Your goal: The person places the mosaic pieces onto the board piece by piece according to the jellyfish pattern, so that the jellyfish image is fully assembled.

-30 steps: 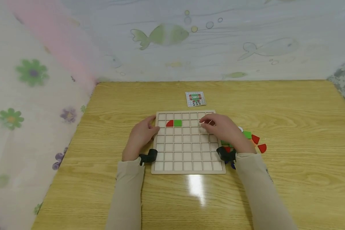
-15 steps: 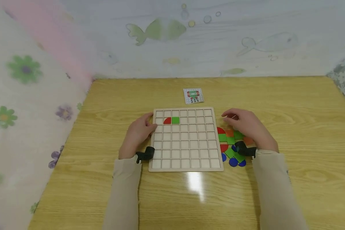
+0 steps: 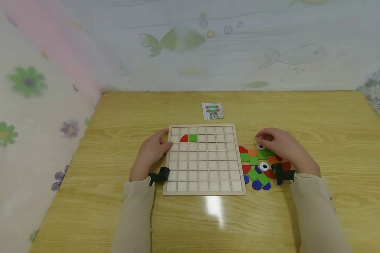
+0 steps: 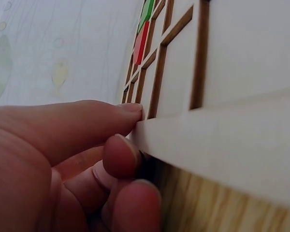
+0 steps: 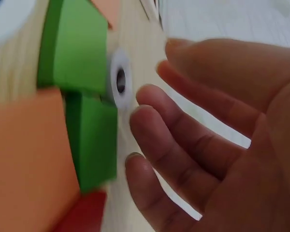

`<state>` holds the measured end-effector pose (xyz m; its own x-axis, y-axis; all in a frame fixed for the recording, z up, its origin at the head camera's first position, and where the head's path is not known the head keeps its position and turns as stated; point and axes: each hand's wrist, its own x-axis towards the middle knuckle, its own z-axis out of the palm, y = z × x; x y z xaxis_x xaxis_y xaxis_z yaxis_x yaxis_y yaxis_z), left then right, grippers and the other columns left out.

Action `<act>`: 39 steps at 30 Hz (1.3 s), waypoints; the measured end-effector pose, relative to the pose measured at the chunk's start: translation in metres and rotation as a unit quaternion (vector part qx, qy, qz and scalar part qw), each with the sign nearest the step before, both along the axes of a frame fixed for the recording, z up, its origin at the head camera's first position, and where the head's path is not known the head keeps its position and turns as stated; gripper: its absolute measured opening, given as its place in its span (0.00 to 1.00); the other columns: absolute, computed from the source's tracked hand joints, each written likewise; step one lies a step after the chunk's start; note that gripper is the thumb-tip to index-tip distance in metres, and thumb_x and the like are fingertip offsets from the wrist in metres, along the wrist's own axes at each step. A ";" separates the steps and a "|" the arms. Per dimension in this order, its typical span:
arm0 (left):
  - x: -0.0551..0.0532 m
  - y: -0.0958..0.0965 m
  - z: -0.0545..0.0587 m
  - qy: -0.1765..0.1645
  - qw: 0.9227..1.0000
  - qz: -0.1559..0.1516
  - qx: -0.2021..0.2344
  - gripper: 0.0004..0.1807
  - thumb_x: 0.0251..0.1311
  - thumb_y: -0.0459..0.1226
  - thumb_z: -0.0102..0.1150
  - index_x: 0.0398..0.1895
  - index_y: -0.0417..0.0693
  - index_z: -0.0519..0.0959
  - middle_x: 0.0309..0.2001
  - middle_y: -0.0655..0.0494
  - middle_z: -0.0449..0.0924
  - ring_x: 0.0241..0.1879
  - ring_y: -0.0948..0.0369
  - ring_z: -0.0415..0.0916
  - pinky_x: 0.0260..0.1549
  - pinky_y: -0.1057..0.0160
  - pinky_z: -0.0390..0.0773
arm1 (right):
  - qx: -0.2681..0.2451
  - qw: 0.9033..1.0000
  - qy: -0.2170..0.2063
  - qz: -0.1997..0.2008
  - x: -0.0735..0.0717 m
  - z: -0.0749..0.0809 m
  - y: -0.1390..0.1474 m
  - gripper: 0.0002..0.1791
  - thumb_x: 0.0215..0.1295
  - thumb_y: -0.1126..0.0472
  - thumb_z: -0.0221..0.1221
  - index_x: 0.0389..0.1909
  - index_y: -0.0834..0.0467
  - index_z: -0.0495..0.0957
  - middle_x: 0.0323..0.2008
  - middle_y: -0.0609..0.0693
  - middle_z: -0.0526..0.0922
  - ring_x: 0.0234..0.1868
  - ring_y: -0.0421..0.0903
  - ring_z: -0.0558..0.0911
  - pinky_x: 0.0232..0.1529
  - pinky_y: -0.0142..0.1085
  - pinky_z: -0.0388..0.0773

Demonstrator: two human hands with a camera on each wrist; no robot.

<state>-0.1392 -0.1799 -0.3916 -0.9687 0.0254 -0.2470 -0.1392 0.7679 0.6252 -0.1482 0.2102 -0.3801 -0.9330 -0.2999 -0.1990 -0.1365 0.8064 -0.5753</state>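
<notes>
A wooden grid board [image 3: 207, 165] lies on the table with a red quarter-circle tile [image 3: 184, 138] and a green square tile [image 3: 192, 137] side by side in its second row. My left hand [image 3: 152, 153] grips the board's left edge; the left wrist view shows the thumb [image 4: 118, 113] on the rim and fingers curled beside it. To the right of the board, my right hand [image 3: 282, 146] hovers over loose tiles, fingers loosely bent and nothing between them. A white eye disc [image 5: 120, 79] is near its fingertips, beside green tiles [image 5: 82, 46]. Another eye disc [image 3: 264, 166] lies nearer the front.
Several red, green, orange and blue tiles [image 3: 257, 185] lie against the board's right side, some partly hidden by my right hand and wrist camera. A small pattern card [image 3: 213, 111] lies behind the board. A painted wall [image 3: 228, 63] closes off the table's far edge.
My right hand has moved from above the board's upper right to the loose tiles on the right. The left hand stays at the board's left edge, and the two placed tiles have not moved.
</notes>
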 end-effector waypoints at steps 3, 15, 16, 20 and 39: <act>0.001 0.000 -0.001 -0.002 1.000 -0.004 -0.001 0.31 0.59 0.45 0.52 0.66 0.57 0.58 0.28 0.57 0.75 0.21 0.60 0.71 0.24 0.62 0.68 | -0.002 1.000 -0.010 -0.001 0.001 0.000 0.008 0.22 0.61 0.46 0.53 0.48 0.58 0.73 0.40 0.53 0.76 0.41 0.50 0.72 0.44 0.47 0.68; 0.000 0.002 0.003 0.013 1.000 -0.009 -0.026 0.30 0.59 0.46 0.52 0.65 0.55 0.59 0.27 0.57 0.74 0.21 0.59 0.69 0.23 0.62 0.66 | 0.004 0.999 -0.028 0.015 0.003 -0.002 0.026 0.25 0.56 0.46 0.58 0.48 0.59 0.73 0.40 0.54 0.75 0.40 0.49 0.72 0.42 0.43 0.68; 0.000 0.002 0.002 0.013 1.000 -0.009 -0.026 0.30 0.59 0.46 0.52 0.65 0.55 0.59 0.27 0.57 0.74 0.22 0.59 0.69 0.23 0.62 0.66 | 0.003 0.999 -0.028 0.019 0.003 -0.002 0.027 0.24 0.56 0.46 0.58 0.48 0.59 0.73 0.40 0.54 0.74 0.40 0.49 0.71 0.42 0.43 0.67; 0.001 0.002 0.002 0.015 1.000 -0.010 -0.026 0.31 0.59 0.46 0.51 0.66 0.55 0.58 0.27 0.57 0.74 0.21 0.59 0.69 0.22 0.62 0.66 | -0.008 0.999 -0.039 0.034 0.003 -0.002 0.030 0.24 0.55 0.48 0.59 0.48 0.60 0.73 0.41 0.54 0.74 0.40 0.49 0.71 0.41 0.43 0.68; 0.000 0.003 0.003 0.017 0.999 -0.020 -0.033 0.31 0.60 0.46 0.51 0.66 0.53 0.58 0.29 0.57 0.74 0.21 0.60 0.69 0.22 0.62 0.66 | -0.004 0.998 -0.049 0.031 0.001 -0.003 0.031 0.17 0.57 0.56 0.59 0.46 0.58 0.74 0.37 0.52 0.74 0.36 0.48 0.71 0.36 0.39 0.69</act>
